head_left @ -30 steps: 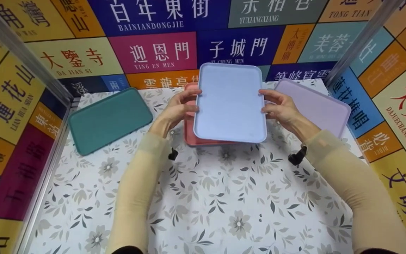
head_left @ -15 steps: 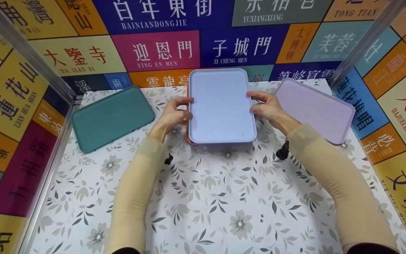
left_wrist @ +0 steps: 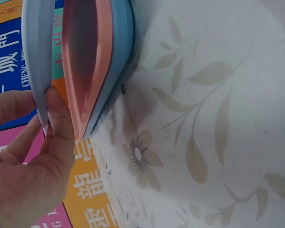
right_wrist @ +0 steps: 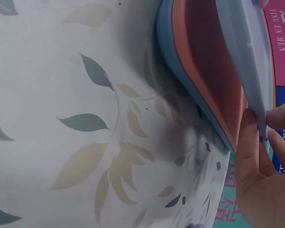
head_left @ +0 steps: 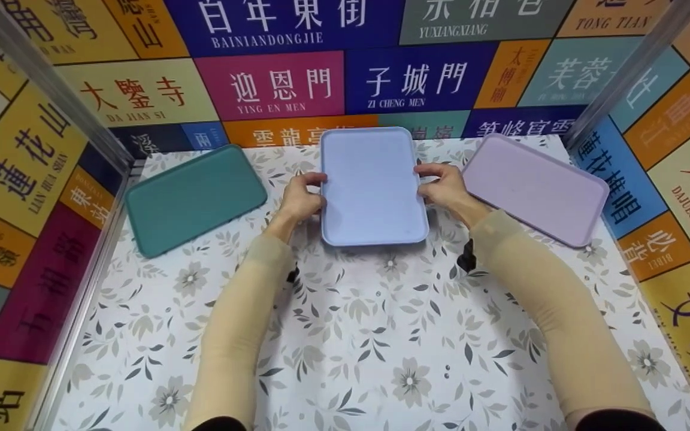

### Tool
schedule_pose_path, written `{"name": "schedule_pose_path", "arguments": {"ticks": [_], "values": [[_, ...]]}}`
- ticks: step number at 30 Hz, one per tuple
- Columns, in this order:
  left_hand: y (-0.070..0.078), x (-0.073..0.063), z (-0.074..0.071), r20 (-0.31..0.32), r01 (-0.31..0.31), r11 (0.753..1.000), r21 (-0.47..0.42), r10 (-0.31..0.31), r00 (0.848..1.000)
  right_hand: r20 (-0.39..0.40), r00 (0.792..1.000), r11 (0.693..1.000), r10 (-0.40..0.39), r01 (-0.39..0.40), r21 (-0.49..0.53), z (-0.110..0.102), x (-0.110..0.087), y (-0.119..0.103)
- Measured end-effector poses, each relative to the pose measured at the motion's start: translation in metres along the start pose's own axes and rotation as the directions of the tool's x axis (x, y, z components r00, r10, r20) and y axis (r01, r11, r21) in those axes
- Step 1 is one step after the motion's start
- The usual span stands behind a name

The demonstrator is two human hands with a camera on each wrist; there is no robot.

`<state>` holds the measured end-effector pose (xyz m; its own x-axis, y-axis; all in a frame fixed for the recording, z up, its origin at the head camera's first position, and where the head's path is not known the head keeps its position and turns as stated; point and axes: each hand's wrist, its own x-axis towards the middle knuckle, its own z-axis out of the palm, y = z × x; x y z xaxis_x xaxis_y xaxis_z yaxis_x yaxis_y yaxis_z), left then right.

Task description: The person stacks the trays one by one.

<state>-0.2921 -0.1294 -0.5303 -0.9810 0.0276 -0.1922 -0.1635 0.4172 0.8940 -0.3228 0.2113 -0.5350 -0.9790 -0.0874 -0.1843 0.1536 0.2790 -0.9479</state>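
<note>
A pale periwinkle-blue rectangular tray [head_left: 374,185] hangs flat in front of me, long side running away from me. My left hand [head_left: 303,196] pinches its left edge, and my right hand [head_left: 442,184] pinches the right edge, thumbs and fingers on the rim. Both wrist views reveal a stack beneath: a coral tray [left_wrist: 104,42] nested on a blue tray [left_wrist: 123,35], which lies on the tablecloth. A gap separates the periwinkle tray [right_wrist: 244,47] from the coral one. From the head view, the held tray hides the stack.
To the left a dark green tray [head_left: 198,200] lies aslant on the floral tablecloth [head_left: 351,335]. A lilac tray [head_left: 536,188] lies aslant at the right. Panels with colourful lettering [head_left: 270,84] wall the table at the back and both sides.
Both hands have brought the periwinkle tray left and lower, over the coral tray, which showed behind it earlier and is now covered in the head view. The green and lilac trays stay put.
</note>
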Motion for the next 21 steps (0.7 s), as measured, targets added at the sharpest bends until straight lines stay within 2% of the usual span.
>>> {"name": "schedule_pose_path", "arguments": {"ticks": [3, 7, 8, 11, 14, 19, 21], "values": [[-0.029, 0.031, 0.005, -0.036, -0.017, 0.996, 0.082, 0.02, 0.999, -0.022, 1.0, 1.0, 0.012, -0.013, -0.014, 0.003, 0.002, 0.002], [-0.07, 0.072, 0.017, -0.088, -0.048, 0.975, 0.216, 0.069, 0.994, -0.046, 0.999, 0.999, 0.019, -0.021, -0.048, 0.006, 0.004, 0.005], [-0.075, 0.076, 0.019, -0.091, -0.052, 0.971, 0.234, 0.075, 0.993, -0.052, 0.999, 0.998, 0.016, -0.019, -0.061, 0.006, 0.005, 0.007], [-0.085, 0.085, 0.023, -0.094, -0.061, 0.966, 0.252, 0.087, 0.992, -0.065, 0.998, 0.995, -0.003, -0.004, -0.096, 0.008, 0.006, 0.01], [-0.09, 0.088, 0.025, -0.093, -0.048, 0.966, 0.253, 0.074, 0.993, -0.07, 0.997, 0.992, -0.021, 0.012, -0.124, 0.009, 0.008, 0.013], [-0.087, 0.087, 0.026, -0.105, -0.039, 0.962, 0.271, 0.07, 0.992, -0.078, 0.996, 0.99, -0.031, 0.02, -0.139, 0.011, 0.008, 0.015], [-0.082, 0.082, 0.026, -0.111, -0.044, 0.959, 0.281, 0.078, 0.991, -0.082, 0.996, 0.987, -0.037, 0.023, -0.158, 0.012, 0.008, 0.015]]}}
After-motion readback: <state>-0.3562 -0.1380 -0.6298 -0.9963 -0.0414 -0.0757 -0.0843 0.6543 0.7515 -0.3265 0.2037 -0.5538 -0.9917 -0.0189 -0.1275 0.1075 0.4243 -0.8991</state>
